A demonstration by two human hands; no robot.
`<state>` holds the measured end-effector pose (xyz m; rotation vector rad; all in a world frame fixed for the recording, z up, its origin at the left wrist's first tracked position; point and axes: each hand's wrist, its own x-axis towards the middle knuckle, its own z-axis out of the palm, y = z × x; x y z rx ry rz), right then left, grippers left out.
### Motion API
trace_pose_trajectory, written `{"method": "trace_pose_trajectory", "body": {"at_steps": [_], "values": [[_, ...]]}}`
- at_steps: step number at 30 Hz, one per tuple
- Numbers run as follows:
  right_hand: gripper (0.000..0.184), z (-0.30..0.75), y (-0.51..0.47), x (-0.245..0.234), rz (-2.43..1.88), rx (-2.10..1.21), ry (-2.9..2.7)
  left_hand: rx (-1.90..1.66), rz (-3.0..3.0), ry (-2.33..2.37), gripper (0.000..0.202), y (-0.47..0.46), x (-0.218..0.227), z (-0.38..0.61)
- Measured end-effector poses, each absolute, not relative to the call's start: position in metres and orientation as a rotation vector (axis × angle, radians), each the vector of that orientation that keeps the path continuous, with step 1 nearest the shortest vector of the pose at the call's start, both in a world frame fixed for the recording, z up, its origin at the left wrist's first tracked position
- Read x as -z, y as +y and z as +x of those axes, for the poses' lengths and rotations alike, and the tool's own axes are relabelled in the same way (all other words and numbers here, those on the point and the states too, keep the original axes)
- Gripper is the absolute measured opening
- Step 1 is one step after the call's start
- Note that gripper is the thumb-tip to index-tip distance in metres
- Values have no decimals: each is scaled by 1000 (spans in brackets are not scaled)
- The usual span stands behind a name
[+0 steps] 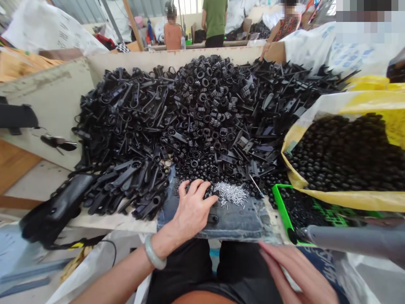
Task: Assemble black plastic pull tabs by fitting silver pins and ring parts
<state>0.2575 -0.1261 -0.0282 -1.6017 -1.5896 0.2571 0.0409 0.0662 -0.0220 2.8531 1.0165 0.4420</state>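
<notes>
My left hand, with a pale bangle on its wrist, reaches over the dark work mat. Its fingers are spread and bent, their tips at the small black beads and beside a heap of short silver pins. Just right of its palm, one small black plastic part lies on the mat. Below the front edge, my right hand is over my lap, its long fingers drawn together at the tips. Whatever they may hold is too hidden to name.
Behind the mat rises a large pile of black rings, handle-like parts and flat pieces. A yellow-edged sack of black balls and a green tray stand right. A thin screwdriver-like rod lies near the pins. Several people are beyond.
</notes>
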Motion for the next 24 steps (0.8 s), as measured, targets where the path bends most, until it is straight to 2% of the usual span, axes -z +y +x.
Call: {"method": "trace_pose_trajectory", "body": {"at_steps": [5,10,16,24], "values": [[26,237,-33,38,-1561,-240,-1599,-400,2895,975,51,65,29,52],[26,239,22,48,-1610,-35,-1836,-446,2880,1071,44,65,36,48],[24,235,35,49,-1721,156,-2141,-492,2885,1173,50,66,36,44],[28,255,11,46,-1655,-17,-2073,-446,2925,1082,48,75,33,60]]}}
